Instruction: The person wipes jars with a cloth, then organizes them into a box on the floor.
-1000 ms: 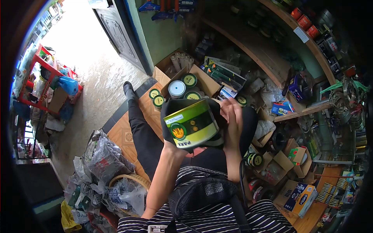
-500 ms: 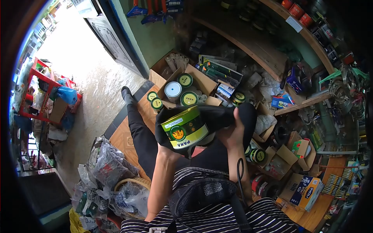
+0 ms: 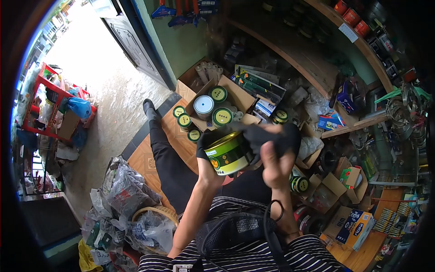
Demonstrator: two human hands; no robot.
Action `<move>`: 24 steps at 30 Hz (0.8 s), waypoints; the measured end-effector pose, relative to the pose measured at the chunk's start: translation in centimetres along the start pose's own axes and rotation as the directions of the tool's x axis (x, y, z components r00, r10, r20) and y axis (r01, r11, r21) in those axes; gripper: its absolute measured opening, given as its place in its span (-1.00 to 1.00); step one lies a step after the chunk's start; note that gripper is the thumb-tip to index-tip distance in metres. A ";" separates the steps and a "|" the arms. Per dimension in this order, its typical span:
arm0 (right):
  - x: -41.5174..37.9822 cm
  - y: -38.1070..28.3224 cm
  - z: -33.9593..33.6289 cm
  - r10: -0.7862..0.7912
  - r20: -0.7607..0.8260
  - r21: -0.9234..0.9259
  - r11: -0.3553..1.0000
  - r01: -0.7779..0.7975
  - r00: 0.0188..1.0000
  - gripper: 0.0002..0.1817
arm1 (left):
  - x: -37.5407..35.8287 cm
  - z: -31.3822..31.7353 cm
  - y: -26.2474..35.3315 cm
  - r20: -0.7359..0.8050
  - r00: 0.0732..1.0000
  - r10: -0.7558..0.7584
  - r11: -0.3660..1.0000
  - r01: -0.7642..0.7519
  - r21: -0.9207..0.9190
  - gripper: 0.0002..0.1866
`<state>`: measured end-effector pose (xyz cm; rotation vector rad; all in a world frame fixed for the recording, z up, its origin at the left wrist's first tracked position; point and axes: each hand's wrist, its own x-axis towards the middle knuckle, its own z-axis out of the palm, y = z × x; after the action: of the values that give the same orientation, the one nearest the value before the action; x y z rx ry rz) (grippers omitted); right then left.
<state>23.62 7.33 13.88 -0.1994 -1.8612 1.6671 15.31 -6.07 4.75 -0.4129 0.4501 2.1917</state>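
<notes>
A green and yellow PAKA can (image 3: pixel 229 156) is held up over my lap, tilted, with its gold rim upward. My left hand (image 3: pixel 208 171) grips it from the left, with black fabric between the fingers and the can. That black cloth (image 3: pixel 258 135) stretches behind the can toward the right. My right hand (image 3: pixel 277 167) is closed on the cloth's right part, thumb side up and slightly blurred. Beyond the can, an open cardboard box (image 3: pixel 235 93) holds similar green-lidded cans (image 3: pixel 222 117) and a can with a pale blue top (image 3: pixel 204 104).
Small green-lidded cans (image 3: pixel 184 120) stand on the wooden floor left of the box. Plastic bags (image 3: pixel 127 190) and a wicker basket (image 3: pixel 158 211) lie at lower left. A red rack (image 3: pixel 50 104) stands near the doorway. Cartons (image 3: pixel 351 226) and shelves (image 3: pixel 290 54) crowd the right side.
The can has turned in my left hand, its round logo shifting toward the left edge. My right hand has moved a little down, with the cloth bunched differently above it.
</notes>
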 end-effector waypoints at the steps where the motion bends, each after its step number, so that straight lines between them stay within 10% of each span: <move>1: -0.4 -0.3 0.6 -0.010 0.090 -0.093 0.995 0.018 0.996 -0.70 | 0.3 -0.7 -0.2 0.017 1.000 -0.001 1.000 0.002 -0.020 -0.43; 3: 0.0 0.0 2.1 -0.281 0.436 -0.331 0.833 0.443 0.855 -0.74 | 0.6 -1.8 -0.4 0.048 0.999 -0.004 0.998 0.007 -0.058 -0.41; 6: -1.3 0.5 4.1 -0.209 0.601 -0.469 0.690 0.552 0.772 -0.77 | -0.8 -2.4 -0.7 0.234 0.971 -0.038 0.901 0.134 -0.412 -0.45; 11: -1.1 -0.2 4.3 -0.214 0.627 -0.398 0.739 0.544 0.749 -0.72 | -0.8 -1.2 -0.4 0.012 0.999 0.042 0.975 -0.038 -0.221 -0.41; 14: -0.9 -0.3 2.2 -0.157 0.452 -0.238 0.928 0.288 0.878 -0.74 | 0.0 -2.3 1.2 0.379 0.924 0.041 0.983 0.032 -0.183 -0.41; 15: -0.9 -0.4 1.5 -0.107 0.357 -0.199 0.962 0.188 0.928 -0.74 | 0.5 -1.5 0.5 0.024 0.992 0.123 0.991 -0.122 -0.045 -0.43; 19: -0.7 2.1 1.0 0.215 0.223 -0.262 0.953 -0.154 0.951 -0.11 | 0.4 -1.2 0.3 0.063 0.987 0.146 0.989 -0.147 0.007 -0.43; 24: -1.0 3.4 0.7 0.349 0.287 -0.088 0.937 -0.338 0.892 -0.11 | 0.0 -0.7 0.3 0.074 0.986 0.149 0.988 -0.151 0.023 -0.38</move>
<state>23.05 6.92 10.33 -0.3234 -2.1806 1.9940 15.19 -6.56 4.19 -0.2918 0.4858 2.3347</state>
